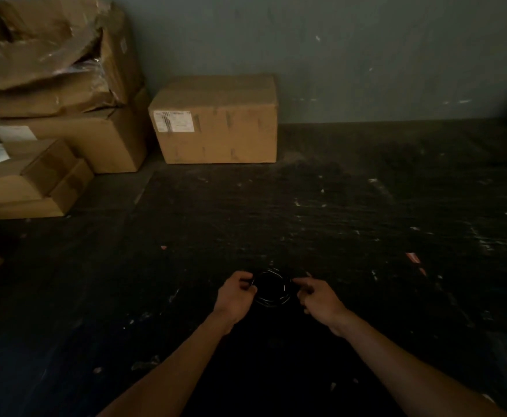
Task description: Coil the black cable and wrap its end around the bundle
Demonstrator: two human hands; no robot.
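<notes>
Two bare forearms reach in from the near edge, and between the hands hangs the black cable [270,288], already gathered into a small round coil of several loops. The left hand [236,296] is curled closed, pinching the coil's left side. The right hand [319,297] pinches at the coil's right side with thumb and forefinger, the other fingers loose. Coiling looks largely done; whether the end is yet wrapped around the bundle cannot be told in this dim light. Farther off, the dark floor [336,206] is littered with scraps, and cardboard boxes [216,118] stand against the far wall.
</notes>
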